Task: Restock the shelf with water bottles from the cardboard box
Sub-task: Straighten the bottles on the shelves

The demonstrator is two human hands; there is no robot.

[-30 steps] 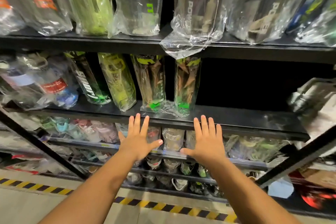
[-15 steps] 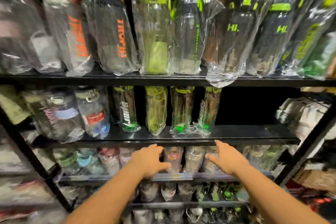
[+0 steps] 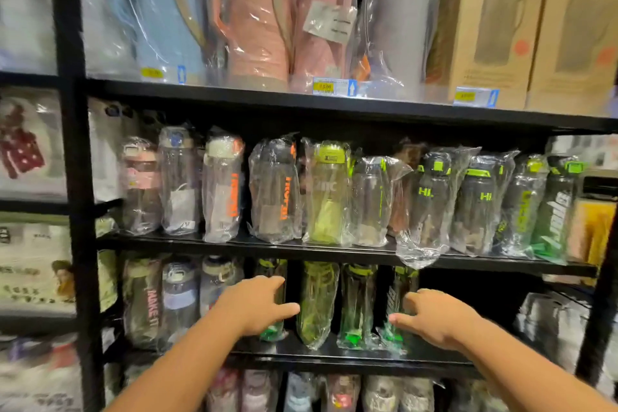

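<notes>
The lower shelf [image 3: 334, 350] is the reference. Four plastic-wrapped water bottles [image 3: 316, 304] stand on it cap-down, side by side. The left hand [image 3: 255, 306] is in front of the leftmost of the four, fingers loosely spread and thumb pointing right, gripping nothing; contact with the wrap cannot be determined. The right hand [image 3: 436, 321] is in front of the rightmost, fingers spread, also gripping nothing. The hands are apart, with the two middle bottles between them. Further left on the lower shelf stand clear wrapped bottles [image 3: 177, 298], cap-up. One board above the lower shelf is a row of upright bottles [image 3: 326, 194]; a loose end of plastic wrap [image 3: 418, 251] hangs over that board's edge. Two boards above stand pink flasks [image 3: 254, 27] and cardboard cartons [image 3: 495, 20].
</notes>
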